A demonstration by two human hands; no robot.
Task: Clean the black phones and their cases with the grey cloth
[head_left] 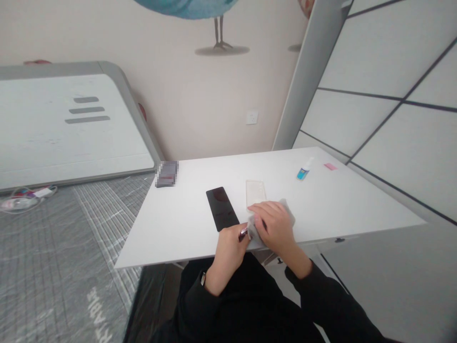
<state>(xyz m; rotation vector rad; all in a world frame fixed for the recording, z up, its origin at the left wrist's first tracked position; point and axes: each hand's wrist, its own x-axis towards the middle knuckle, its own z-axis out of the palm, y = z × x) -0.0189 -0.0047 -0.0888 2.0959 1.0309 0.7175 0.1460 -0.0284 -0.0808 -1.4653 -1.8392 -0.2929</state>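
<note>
My left hand is closed round a small, dark, shiny item, mostly hidden by fingers and cloth; its kind cannot be made out. Over its other end, my right hand grips a thin whitish-grey cloth, pressed close against the left fingers. Both hands are at the table's near edge. Left of them, a black phone lies flat, its dark glossy face up. Just beyond the right fingers is a clear phone case, partly covered by that hand.
On the white table, a small bottle of blue liquid lies at the back right, near a pink slip. A pixelated dark object is at the far left corner. Wall and panels border the back and right.
</note>
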